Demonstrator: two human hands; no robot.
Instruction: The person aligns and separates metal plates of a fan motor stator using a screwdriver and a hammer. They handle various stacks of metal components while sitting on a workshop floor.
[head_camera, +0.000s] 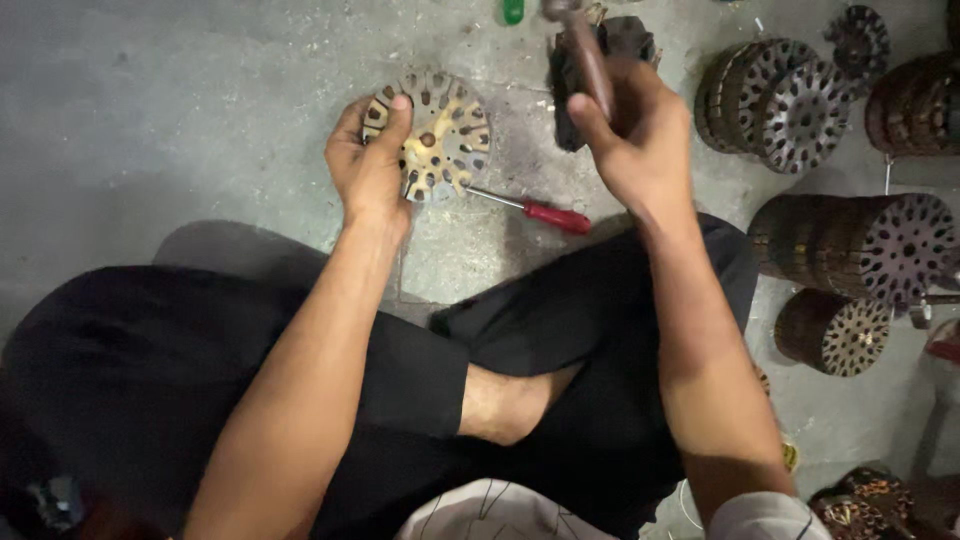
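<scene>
Left hand (368, 165) is closed on the rim of a round slotted metal rotor disc, brass-tinted and rusty (432, 135); thumb is laid over its top-left edge, and the disc is held against the floor. Right hand (630, 140) is wrapped around a brown wooden handle (588, 55), raised above the floor; the head of the tool is cut off at the frame's top edge and blurred.

A screwdriver with a red plastic handle and thin steel shaft (535, 209) is seen on the floor just right of the disc, tip close under the disc's lower edge. A dark blocky metal part (570, 100) is partly hidden behind the right hand.

Surface: grey stained concrete floor (150, 110), scuffed around the disc. The person is seated cross-legged on it, dark trousers, one bare foot visible. Stacks of dark laminated slotted rotor cores (850, 250) are laid on their sides at the right, well apart from the disc.

Disc detail: slots are spaced radially round the rim, small centre hole, patchy yellow-brown discolouration, face up.
</scene>
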